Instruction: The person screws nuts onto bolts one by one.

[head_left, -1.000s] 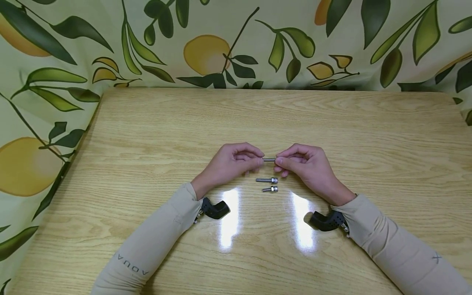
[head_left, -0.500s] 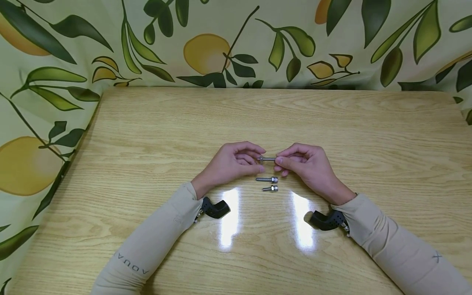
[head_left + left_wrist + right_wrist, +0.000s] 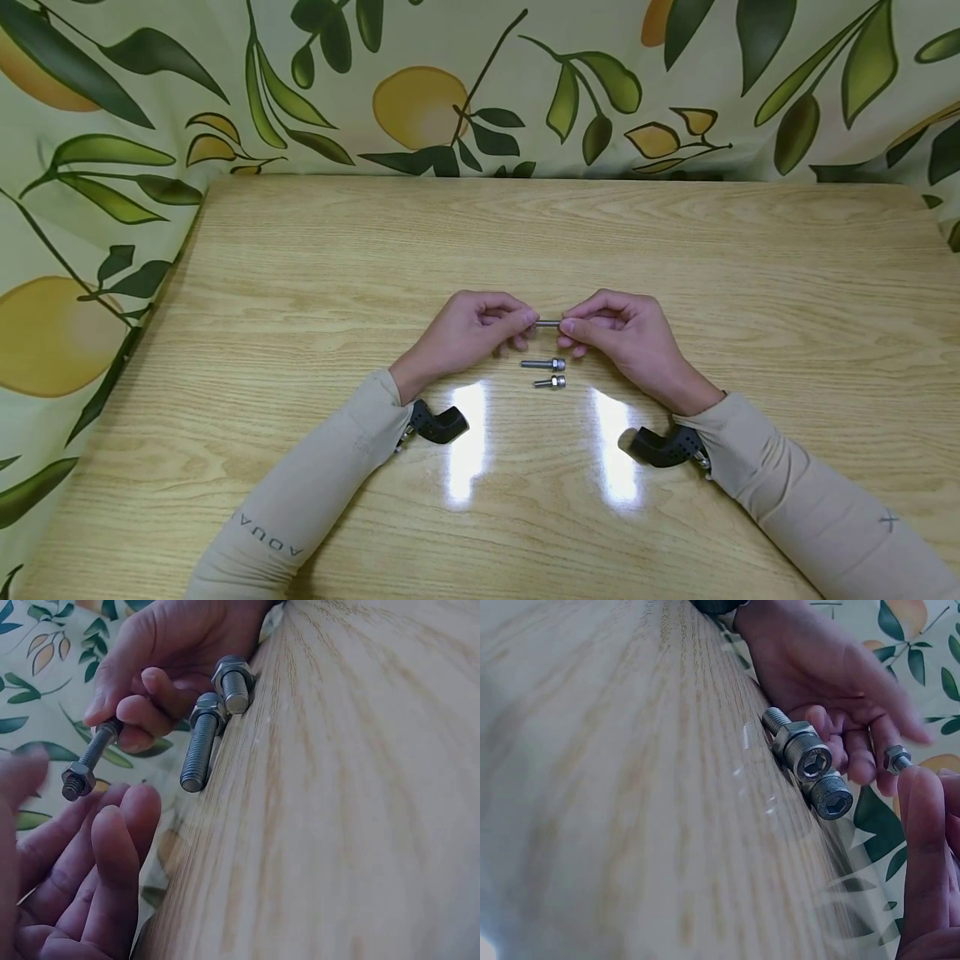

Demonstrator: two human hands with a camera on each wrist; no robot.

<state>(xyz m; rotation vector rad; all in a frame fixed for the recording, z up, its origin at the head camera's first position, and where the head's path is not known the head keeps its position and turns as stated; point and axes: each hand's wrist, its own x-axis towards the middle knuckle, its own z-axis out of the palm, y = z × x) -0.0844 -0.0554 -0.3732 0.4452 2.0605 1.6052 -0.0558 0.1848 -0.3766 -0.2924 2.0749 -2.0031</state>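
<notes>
My right hand (image 3: 630,343) pinches a steel bolt (image 3: 96,750) by its head, holding it level above the table with the threaded end towards the left. A hex nut (image 3: 78,779) sits on the thread close to the tip. Around that end is my left hand (image 3: 467,335). From above, its thumb covers the nut; in both wrist views the thumb stands a little off it, with the curled fingers just beside or behind. Below the hands lie a longer bolt (image 3: 538,364) and a shorter bolt (image 3: 544,383), each with a nut run up near its socket head.
A wood-grain table (image 3: 337,242) carries everything, with two bright light reflections in front of the bolts. Black wrist mounts (image 3: 441,424) hang under both sleeves. A cloth (image 3: 315,75) printed with leaves and fruit borders the back and left.
My left thumb and fingers let go of the nut end and spread, showing the nut; the thumb has since swung back up over it. My right hand stays still with the bolt.
</notes>
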